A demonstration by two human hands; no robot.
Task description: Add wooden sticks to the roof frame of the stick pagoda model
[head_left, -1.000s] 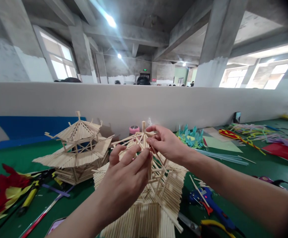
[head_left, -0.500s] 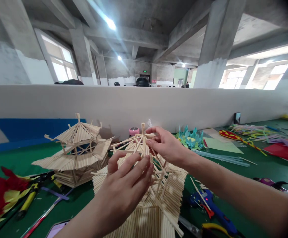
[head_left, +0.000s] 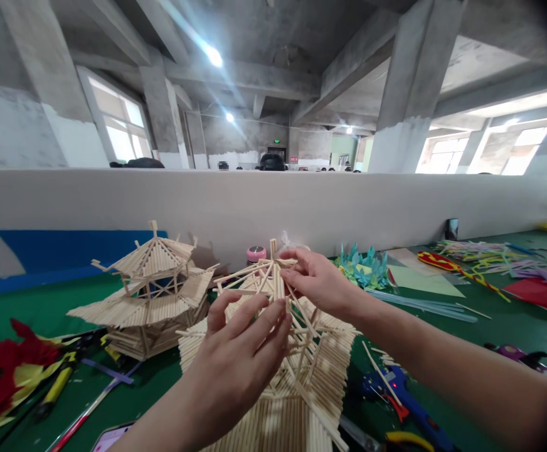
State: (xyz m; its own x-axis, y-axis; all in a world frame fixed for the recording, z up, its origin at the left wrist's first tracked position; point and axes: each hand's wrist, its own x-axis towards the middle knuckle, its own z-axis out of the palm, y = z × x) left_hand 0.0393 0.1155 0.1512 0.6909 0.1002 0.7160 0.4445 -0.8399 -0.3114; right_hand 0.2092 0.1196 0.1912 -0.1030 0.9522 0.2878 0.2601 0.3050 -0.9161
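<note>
A model pavilion made of thin wooden sticks point(head_left: 330, 351) stands in front of me, with a broad lower roof and an open upper roof frame around a short upright post point(head_left: 273, 250). My right hand point(head_left: 318, 279) has its thumb and index finger closed on a wooden stick point(head_left: 278, 285) close to the peak. Lower on the same roof slope, my left hand point(head_left: 240, 345) pinches between thumb and forefinger at the sticks' lower end; its other fingers are bent and raised. The exact grip of the left fingertips is partly hidden.
A finished-looking stick pavilion point(head_left: 154, 295) stands at left. On the right lie a blue glue gun point(head_left: 412, 398), scissors point(head_left: 355, 433), clear glue sticks point(head_left: 424, 304) and a turquoise paper piece point(head_left: 361, 267). Red paper petals point(head_left: 0, 370) are at far left. A white partition point(head_left: 207, 198) runs behind.
The view has tipped slightly, so everything sits a little lower in it. Both hands stay at nearly the same places on the upper roof frame.
</note>
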